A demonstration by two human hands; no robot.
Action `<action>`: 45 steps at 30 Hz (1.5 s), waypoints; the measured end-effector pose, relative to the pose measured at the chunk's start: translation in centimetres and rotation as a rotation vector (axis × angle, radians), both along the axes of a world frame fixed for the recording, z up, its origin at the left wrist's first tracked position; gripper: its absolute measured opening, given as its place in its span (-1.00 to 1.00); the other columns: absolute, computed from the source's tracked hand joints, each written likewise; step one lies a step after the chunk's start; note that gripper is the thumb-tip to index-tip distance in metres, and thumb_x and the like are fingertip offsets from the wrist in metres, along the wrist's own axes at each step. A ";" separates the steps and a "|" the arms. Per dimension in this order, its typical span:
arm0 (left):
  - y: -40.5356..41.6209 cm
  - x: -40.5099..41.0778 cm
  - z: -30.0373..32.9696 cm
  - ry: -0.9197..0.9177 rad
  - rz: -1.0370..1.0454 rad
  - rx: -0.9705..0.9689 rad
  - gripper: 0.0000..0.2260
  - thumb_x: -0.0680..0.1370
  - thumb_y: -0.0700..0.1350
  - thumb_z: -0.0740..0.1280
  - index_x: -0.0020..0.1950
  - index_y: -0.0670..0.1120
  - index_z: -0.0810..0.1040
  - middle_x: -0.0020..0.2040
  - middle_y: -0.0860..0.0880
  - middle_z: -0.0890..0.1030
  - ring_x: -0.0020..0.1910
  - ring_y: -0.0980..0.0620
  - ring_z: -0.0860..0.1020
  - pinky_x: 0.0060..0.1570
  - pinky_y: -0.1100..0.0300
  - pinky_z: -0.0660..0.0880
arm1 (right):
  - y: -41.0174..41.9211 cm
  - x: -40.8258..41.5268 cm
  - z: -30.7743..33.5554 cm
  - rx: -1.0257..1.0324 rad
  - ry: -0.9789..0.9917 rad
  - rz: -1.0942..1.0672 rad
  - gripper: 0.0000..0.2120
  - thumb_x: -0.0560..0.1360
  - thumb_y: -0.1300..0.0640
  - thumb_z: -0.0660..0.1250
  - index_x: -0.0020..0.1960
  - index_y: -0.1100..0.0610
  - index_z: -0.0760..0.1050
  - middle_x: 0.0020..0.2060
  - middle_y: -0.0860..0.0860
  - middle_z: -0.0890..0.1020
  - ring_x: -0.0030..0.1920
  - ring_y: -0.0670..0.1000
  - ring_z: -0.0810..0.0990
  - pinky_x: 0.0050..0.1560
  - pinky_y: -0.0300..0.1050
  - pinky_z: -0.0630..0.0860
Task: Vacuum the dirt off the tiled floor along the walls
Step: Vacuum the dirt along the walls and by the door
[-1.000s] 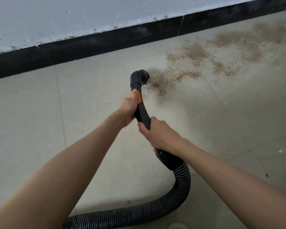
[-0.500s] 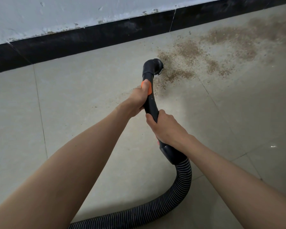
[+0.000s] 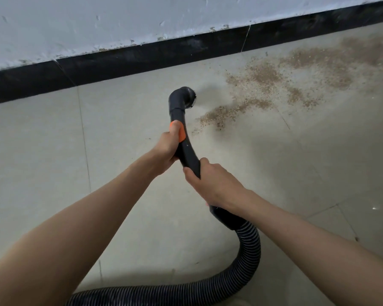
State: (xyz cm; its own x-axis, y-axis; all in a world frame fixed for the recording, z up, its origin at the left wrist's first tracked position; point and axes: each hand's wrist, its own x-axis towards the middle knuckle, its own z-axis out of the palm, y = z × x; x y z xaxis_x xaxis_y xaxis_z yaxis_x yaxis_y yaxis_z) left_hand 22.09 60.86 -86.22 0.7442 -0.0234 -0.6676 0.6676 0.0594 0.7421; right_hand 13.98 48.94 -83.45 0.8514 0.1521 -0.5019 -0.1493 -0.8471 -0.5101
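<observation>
A black curved vacuum handle (image 3: 187,154) with an orange button (image 3: 180,131) ends in a bent nozzle (image 3: 182,97) that points right, just above the floor. My left hand (image 3: 164,149) grips the handle high up, thumb on the orange button. Lower down, my right hand (image 3: 215,184) grips the same handle above the ribbed hose (image 3: 249,250). Brown dirt (image 3: 228,113) lies on the tiled floor (image 3: 124,133) just right of the nozzle, and wider patches of dirt (image 3: 314,62) spread further right near the wall.
A black skirting strip (image 3: 131,58) runs along the foot of a pale, chipped wall (image 3: 97,25) at the top. The hose loops down and left along the bottom edge of the view. Tile joints cross the floor.
The nozzle has drawn back to the left edge of the dirt. The strip of dirt nearest the nozzle looks thinner than a second ago. Both hands keep the same grip.
</observation>
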 end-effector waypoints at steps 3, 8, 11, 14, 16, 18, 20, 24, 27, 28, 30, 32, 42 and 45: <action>4.0 -4.1 -0.2 0.062 0.187 0.022 -0.78 0.56 0.01 0.14 -0.12 -0.14 0.39 -0.13 -0.12 0.44 -0.16 -0.07 0.46 -0.13 0.09 0.48 | 3.0 -2.2 0.1 -0.032 0.027 0.174 -0.63 0.61 -0.23 0.05 -0.04 0.10 0.27 -0.31 -0.02 0.46 -0.38 -0.04 0.45 -0.42 -0.10 0.28; 9.3 -10.2 -0.4 0.103 0.439 -0.002 -0.79 0.54 0.03 0.16 -0.15 -0.10 0.40 -0.23 -0.08 0.44 -0.22 -0.03 0.46 -0.19 0.11 0.48 | 7.0 -5.2 0.5 -0.054 0.049 0.391 -0.62 0.60 -0.23 0.07 -0.03 0.11 0.26 -0.33 -0.02 0.42 -0.39 -0.02 0.42 -0.41 -0.08 0.26; 11.1 -13.1 -0.9 0.117 0.513 0.008 -0.77 0.55 0.05 0.14 -0.12 -0.09 0.42 -0.26 -0.06 0.46 -0.25 -0.02 0.49 -0.23 0.10 0.47 | 8.5 -6.7 0.8 -0.066 0.059 0.480 -0.61 0.59 -0.24 0.09 -0.03 0.12 0.27 -0.33 -0.02 0.40 -0.40 -0.03 0.40 -0.42 -0.10 0.24; 11.7 -15.1 -1.4 0.134 0.567 0.005 -0.72 0.54 0.08 0.13 -0.06 -0.11 0.45 -0.20 -0.08 0.49 -0.20 -0.05 0.51 -0.19 0.10 0.49 | 9.1 -7.9 1.1 -0.081 0.064 0.542 -0.61 0.59 -0.23 0.09 -0.02 0.11 0.26 -0.33 -0.03 0.39 -0.39 -0.03 0.39 -0.43 -0.09 0.24; 11.8 -15.8 -1.4 0.132 0.582 -0.001 -0.75 0.54 0.06 0.13 -0.12 -0.10 0.43 -0.22 -0.08 0.46 -0.22 -0.04 0.49 -0.24 0.11 0.47 | 9.1 -8.5 1.2 -0.081 0.079 0.558 -0.62 0.60 -0.23 0.09 -0.02 0.11 0.26 -0.33 -0.03 0.40 -0.40 -0.04 0.40 -0.43 -0.09 0.26; 11.7 -16.2 -1.4 0.128 0.556 -0.003 -0.80 0.52 0.01 0.14 -0.19 -0.09 0.38 -0.28 -0.06 0.40 -0.26 -0.03 0.44 -0.27 0.12 0.45 | 9.1 -9.0 1.3 -0.076 0.103 0.543 -0.62 0.59 -0.24 0.09 -0.02 0.11 0.27 -0.32 -0.02 0.42 -0.41 -0.04 0.42 -0.43 -0.10 0.27; 11.5 -16.2 -1.3 0.118 0.503 0.007 -0.84 0.50 -0.04 0.13 -0.23 -0.09 0.32 -0.33 -0.02 0.34 -0.32 0.00 0.38 -0.32 0.16 0.42 | 8.8 -9.3 1.4 -0.079 0.118 0.514 -0.61 0.59 -0.24 0.09 -0.01 0.11 0.28 -0.31 -0.02 0.43 -0.42 -0.04 0.43 -0.43 -0.11 0.28; 10.3 -14.9 -0.7 0.116 0.437 0.016 -0.85 0.51 -0.07 0.13 -0.21 -0.11 0.36 -0.34 -0.01 0.35 -0.37 0.02 0.37 -0.38 0.20 0.40 | 7.9 -8.9 1.6 -0.058 0.146 0.420 -0.60 0.59 -0.23 0.08 0.00 0.13 0.30 -0.30 0.01 0.49 -0.44 -0.02 0.48 -0.40 -0.13 0.40; 9.0 -13.5 -0.5 0.107 0.398 0.015 -0.82 0.54 -0.03 0.13 -0.16 -0.10 0.38 -0.30 -0.03 0.39 -0.34 0.01 0.42 -0.38 0.19 0.41 | 7.1 -8.3 1.7 -0.057 0.157 0.345 -0.59 0.58 -0.24 0.07 0.00 0.13 0.31 -0.30 0.03 0.52 -0.43 0.02 0.51 -0.36 -0.11 0.46; 8.6 -13.0 -0.5 0.106 0.386 0.014 -0.82 0.55 -0.02 0.13 -0.15 -0.10 0.39 -0.28 -0.03 0.41 -0.33 0.02 0.43 -0.37 0.18 0.41 | 6.8 -8.1 1.7 -0.057 0.156 0.324 -0.60 0.58 -0.24 0.08 -0.01 0.12 0.30 -0.30 0.03 0.52 -0.44 0.02 0.52 -0.37 -0.12 0.46; 7.8 -12.0 -0.4 0.108 0.368 0.004 -0.80 0.56 0.00 0.14 -0.12 -0.11 0.40 -0.25 -0.04 0.43 -0.30 0.01 0.46 -0.34 0.17 0.44 | 6.2 -7.4 1.6 -0.051 0.151 0.287 -0.61 0.58 -0.25 0.08 -0.06 0.09 0.29 -0.31 0.03 0.53 -0.47 0.01 0.53 -0.42 -0.15 0.45; 7.0 -10.8 -0.2 0.116 0.356 -0.006 -0.79 0.56 0.02 0.14 -0.12 -0.11 0.40 -0.24 -0.05 0.45 -0.28 0.00 0.47 -0.31 0.16 0.45 | 5.5 -6.6 1.5 -0.035 0.147 0.248 -0.62 0.57 -0.25 0.07 -0.12 0.07 0.27 -0.32 0.03 0.55 -0.54 0.00 0.54 -0.47 -0.19 0.44; 2.3 -6.0 0.3 0.070 0.142 -0.006 -0.69 0.61 0.05 0.11 -0.07 -0.20 0.38 -0.18 -0.10 0.47 -0.22 -0.03 0.49 -0.33 0.16 0.45 | 1.5 -4.1 1.4 0.021 0.116 0.057 -0.64 0.56 -0.24 0.09 -0.10 0.07 0.32 -0.34 0.07 0.60 -0.54 0.05 0.60 -0.35 -0.06 0.59; 0.2 -4.7 0.5 0.061 0.089 -0.015 -0.67 0.62 0.04 0.09 0.00 -0.24 0.38 -0.19 -0.10 0.46 -0.25 -0.02 0.47 -0.34 0.18 0.44 | 0.0 -3.2 1.6 0.018 0.116 0.003 -0.64 0.56 -0.24 0.10 -0.11 0.06 0.32 -0.33 0.07 0.61 -0.53 0.04 0.59 -0.25 0.01 0.63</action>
State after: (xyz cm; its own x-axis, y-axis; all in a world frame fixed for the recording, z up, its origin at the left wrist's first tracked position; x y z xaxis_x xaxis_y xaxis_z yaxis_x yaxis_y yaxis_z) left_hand 17.42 61.03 -85.69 0.7019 0.0308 -0.7116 0.7029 0.1309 0.6991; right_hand 10.77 48.89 -81.87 0.7871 0.1646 -0.5945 -0.2059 -0.8384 -0.5047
